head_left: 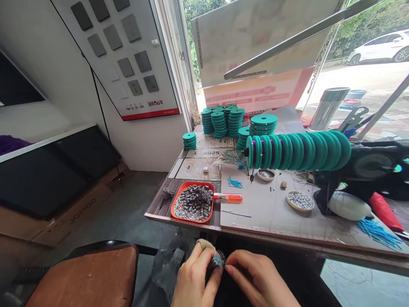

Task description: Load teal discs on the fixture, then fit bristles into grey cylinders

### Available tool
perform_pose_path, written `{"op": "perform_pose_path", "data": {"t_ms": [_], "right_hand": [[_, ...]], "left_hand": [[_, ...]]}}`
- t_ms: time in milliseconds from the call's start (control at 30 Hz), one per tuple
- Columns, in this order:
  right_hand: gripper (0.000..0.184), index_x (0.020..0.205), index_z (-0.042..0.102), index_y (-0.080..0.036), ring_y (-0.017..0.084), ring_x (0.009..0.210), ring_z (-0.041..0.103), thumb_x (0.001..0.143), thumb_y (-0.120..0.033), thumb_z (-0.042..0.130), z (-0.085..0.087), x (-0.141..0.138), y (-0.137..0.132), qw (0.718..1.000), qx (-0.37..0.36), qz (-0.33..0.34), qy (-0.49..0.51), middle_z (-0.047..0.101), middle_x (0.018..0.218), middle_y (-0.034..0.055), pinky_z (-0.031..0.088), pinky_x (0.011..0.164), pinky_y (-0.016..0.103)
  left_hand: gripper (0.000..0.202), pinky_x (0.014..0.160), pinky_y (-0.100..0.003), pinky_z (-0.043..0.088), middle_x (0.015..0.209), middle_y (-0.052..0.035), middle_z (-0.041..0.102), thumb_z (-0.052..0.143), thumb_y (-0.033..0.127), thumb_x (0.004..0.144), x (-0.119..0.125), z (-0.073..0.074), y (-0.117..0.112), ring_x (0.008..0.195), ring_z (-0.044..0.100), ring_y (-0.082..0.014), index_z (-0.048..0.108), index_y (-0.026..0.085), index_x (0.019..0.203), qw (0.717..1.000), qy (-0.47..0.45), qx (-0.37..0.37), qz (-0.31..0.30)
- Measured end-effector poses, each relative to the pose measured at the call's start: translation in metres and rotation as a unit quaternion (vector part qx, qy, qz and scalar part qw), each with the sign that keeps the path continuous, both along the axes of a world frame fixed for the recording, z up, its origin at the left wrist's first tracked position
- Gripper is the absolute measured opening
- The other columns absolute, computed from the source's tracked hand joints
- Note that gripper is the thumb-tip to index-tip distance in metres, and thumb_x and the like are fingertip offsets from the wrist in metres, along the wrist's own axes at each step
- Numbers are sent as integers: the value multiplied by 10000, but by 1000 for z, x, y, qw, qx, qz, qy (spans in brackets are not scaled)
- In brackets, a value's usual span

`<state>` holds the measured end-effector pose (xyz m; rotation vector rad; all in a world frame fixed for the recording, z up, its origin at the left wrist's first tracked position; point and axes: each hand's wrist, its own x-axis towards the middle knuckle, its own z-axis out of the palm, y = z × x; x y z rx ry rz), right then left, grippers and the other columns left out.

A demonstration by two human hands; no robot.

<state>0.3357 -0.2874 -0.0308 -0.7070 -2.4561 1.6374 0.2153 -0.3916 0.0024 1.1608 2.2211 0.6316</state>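
Below the table's front edge, my left hand (197, 275) is closed around a small bundle of blue-tipped pieces (217, 260). A beige covering (205, 244) wraps one of its fingers. My right hand (255, 273) meets it from the right, thumb and forefinger pinched together beside the bundle; what lies between those fingertips is too small to name. Just beyond the hands, an orange tray (172, 209) holds dark metal cylinders (194, 198) and tiny silvery bits. A cutter-like tool with an orange handle (233, 198) touches the tray's right side.
Green spools (219, 123) stand stacked at the back. More green discs (297, 150) sit on a horizontal rod at right. Shallow dishes (300, 201) hold small beads or weights. Thin blue pieces (378, 233) lie at far right. A brown chair (86, 277) stands at left.
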Motion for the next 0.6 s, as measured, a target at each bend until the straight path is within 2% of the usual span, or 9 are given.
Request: {"op": "perform_pose_path", "data": {"t_ms": [100,200,400,600], "right_hand": [[465,854,588,-106,-76,641,344,859,-435,258,-1,2,1,1000,21,6,7,537,786,20,206,604,1],[437,825,580,-93,-81,607,306,851,-412,283,5,2,1,999,28,16,-30,529,754,11,187,581,3],[375,827,568,-92,-84,591,269,840,-376,324,15,0,2,994,18,45,-96,525,755,-7,174,564,6],[381,849,562,-95,-84,627,306,855,-382,310,11,1,3,991,34,71,-109,538,808,0,173,588,11]], "left_hand": [[318,771,-166,391,928,-38,549,368,413,797,0,-2,0,839,514,-63,574,175,837,1000,27,-9,-6],[298,741,-153,385,894,-25,550,376,403,791,-1,-4,-1,811,514,-52,579,187,818,999,49,1,-13],[220,795,-172,364,984,-19,542,386,236,764,2,10,1,899,506,-73,581,205,862,988,54,-134,-48],[188,756,-169,314,983,-20,535,384,229,749,2,15,5,879,479,-68,558,184,806,985,50,-154,-65]]}}
